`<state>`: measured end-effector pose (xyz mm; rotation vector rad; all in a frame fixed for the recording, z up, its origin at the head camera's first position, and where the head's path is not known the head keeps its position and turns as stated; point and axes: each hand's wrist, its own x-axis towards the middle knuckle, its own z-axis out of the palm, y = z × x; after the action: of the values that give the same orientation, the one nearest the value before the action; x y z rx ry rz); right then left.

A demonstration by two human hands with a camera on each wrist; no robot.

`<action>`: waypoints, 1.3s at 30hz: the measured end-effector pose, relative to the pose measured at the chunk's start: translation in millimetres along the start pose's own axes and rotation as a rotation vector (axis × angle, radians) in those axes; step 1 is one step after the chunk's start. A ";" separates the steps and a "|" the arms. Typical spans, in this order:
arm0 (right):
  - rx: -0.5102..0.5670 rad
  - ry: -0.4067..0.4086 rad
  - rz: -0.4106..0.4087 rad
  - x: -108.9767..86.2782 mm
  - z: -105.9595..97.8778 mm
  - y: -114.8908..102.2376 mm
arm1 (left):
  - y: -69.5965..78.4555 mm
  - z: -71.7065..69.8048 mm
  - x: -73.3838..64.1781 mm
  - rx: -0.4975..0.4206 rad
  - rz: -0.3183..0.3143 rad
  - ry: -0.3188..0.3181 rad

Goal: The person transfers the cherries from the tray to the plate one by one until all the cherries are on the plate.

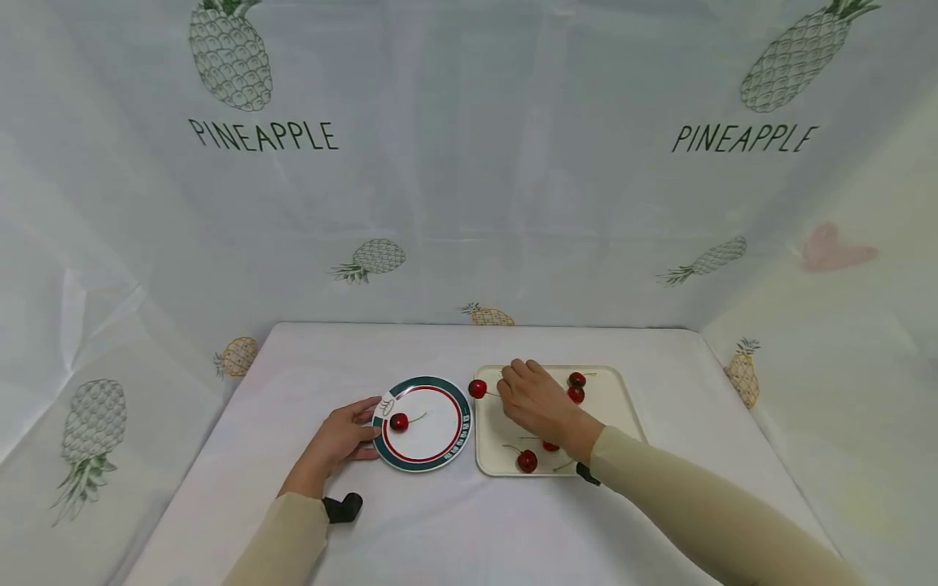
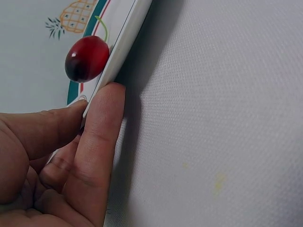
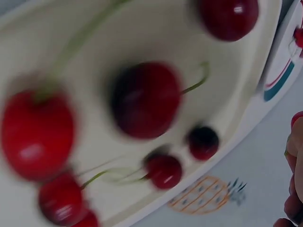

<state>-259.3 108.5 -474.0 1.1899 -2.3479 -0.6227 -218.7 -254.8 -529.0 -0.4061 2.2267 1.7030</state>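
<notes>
Head view: the left hand [image 1: 340, 437] pinches the rim of a white, green-banded plate [image 1: 432, 439] between thumb and finger, with one stemmed cherry [image 1: 399, 422] lying on the plate. The right hand [image 1: 541, 404] is over the cream tray [image 1: 610, 411], fingers curled nearly closed and apparently pinching the stem of a second cherry [image 1: 478, 388] near the tray's far left corner, though the contact itself is hidden. Progress judged early: one cherry on the plate, one seemingly in hand, several more cherries [image 1: 527, 461] left on the tray, exact count obscured.
</notes>
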 end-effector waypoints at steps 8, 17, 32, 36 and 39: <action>-0.017 -0.106 -0.055 68.3 -2.1 -40.9 | -0.2 0.1 -1.3 -0.001 -0.006 0.013; -0.017 -0.171 -0.055 97.3 12.4 -62.9 | -0.3 1.8 -0.4 -0.011 -0.005 0.010; 0.130 -0.128 0.025 79.8 8.1 -48.2 | 0.5 1.4 -2.0 -0.002 -0.013 0.015; 0.172 -0.057 0.080 62.2 2.1 -33.2 | 1.7 1.9 -3.2 -0.004 -0.014 0.017; 0.187 0.021 0.113 43.9 0.1 -19.7 | 1.5 1.5 -3.6 -0.005 -0.016 0.015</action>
<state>-270.5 61.8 -477.6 1.1244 -2.4789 -0.3569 -215.9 -252.8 -526.6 -0.4383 2.2247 1.7031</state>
